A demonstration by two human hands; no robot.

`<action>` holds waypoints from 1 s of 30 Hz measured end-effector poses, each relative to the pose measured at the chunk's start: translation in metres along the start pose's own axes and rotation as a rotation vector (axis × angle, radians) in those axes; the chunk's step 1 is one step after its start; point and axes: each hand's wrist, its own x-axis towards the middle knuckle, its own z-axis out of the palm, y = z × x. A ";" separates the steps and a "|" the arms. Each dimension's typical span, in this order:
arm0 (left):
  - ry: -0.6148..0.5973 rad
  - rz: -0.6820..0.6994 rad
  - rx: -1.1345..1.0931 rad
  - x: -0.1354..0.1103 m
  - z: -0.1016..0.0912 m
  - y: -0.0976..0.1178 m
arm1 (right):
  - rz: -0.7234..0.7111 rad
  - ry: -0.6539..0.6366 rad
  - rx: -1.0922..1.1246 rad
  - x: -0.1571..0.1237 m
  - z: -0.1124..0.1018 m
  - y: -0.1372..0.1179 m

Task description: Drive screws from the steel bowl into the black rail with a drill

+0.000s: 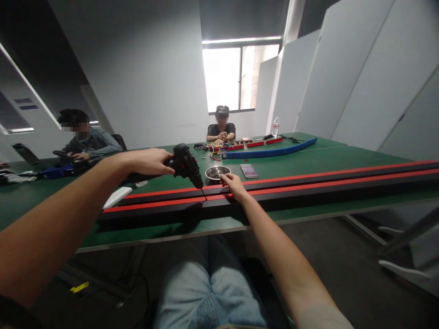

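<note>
**1. Container:** steel bowl (pixel 217 173), centre of the frame, standing on the green table (pixel 325 160) just behind the rail. I see a shallow layer of small dark pieces in it, too small for me to name.

**2. Container:** clear bottle (pixel 275 126), upright, upper centre-right, at the far table edge. I cannot tell its contents.

**3.** Power drill (pixel 185 165), black, left of centre, above the rail. Its body slants from upper left to lower right. The bit points down and meets the nearer red strip.

**4.** Rail (pixel 308 185), black with two red strips, flat along the near side of the table. Its long axis runs left to right across the frame, rising slightly toward the right edge.

**5.** Left hand (pixel 151 161), coming in from the left, wrapped closed around the drill's grip.

**6.** Right hand (pixel 234 185), fingers bent down together, tips resting on the red strip, just right of the bit and just in front of the bowl. I cannot tell whether they pinch anything.

**7.** Phone (pixel 248 171), flat, just right of the bowl.

**8.** White block (pixel 117 196), flat, at the rail's left end.

**9.** Blue strip (pixel 270 151), long, on the far side of the table, running left to right.

**10.** Seated person (pixel 221 130), upper centre, hands together at the far table edge. A second person (pixel 89 141) sits at the upper left
</note>
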 end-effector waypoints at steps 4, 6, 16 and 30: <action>0.049 0.051 0.507 0.015 0.012 0.032 | 0.017 -0.009 0.050 0.001 0.000 0.003; 0.105 0.026 0.628 0.019 0.019 0.044 | 0.028 -0.009 0.063 0.002 0.000 0.004; 0.134 -0.019 0.633 0.022 0.025 0.054 | -0.012 -0.014 0.028 0.001 -0.001 0.004; 0.019 0.019 0.221 0.009 0.007 0.025 | 0.059 -0.068 -0.132 0.000 0.000 0.000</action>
